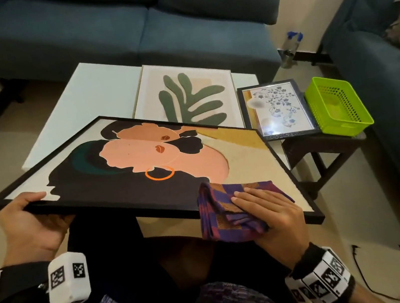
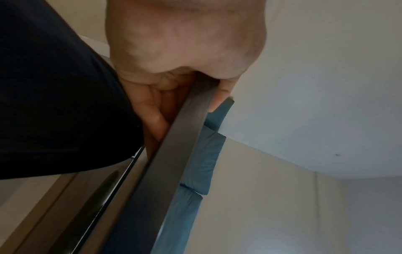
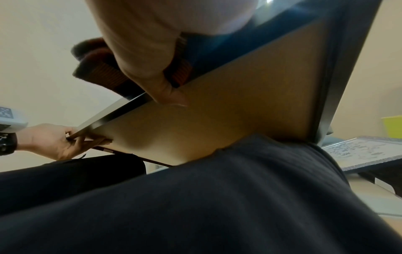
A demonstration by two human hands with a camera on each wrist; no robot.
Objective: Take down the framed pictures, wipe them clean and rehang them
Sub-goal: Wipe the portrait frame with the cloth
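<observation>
Under the black-framed picture [image 1: 127,162], left hand [image 1: 26,226] fingers hidden.

left fingers [image 1: 55,221] hidden under black-framed picture [image 1: 128,168].

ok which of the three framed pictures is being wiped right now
The big black-framed picture of two faces, across the person's lap: the left hand grips its edge and the right hand presses a purple checked cloth on it. The leaf picture and flower picture lie untouched.

Three framed pictures [image 1: 128,168], one cloth [image 1: 227,212], one green basket [image 1: 336,106], two sofas [image 1: 120,19], two tables [image 1: 85,96].
</observation>
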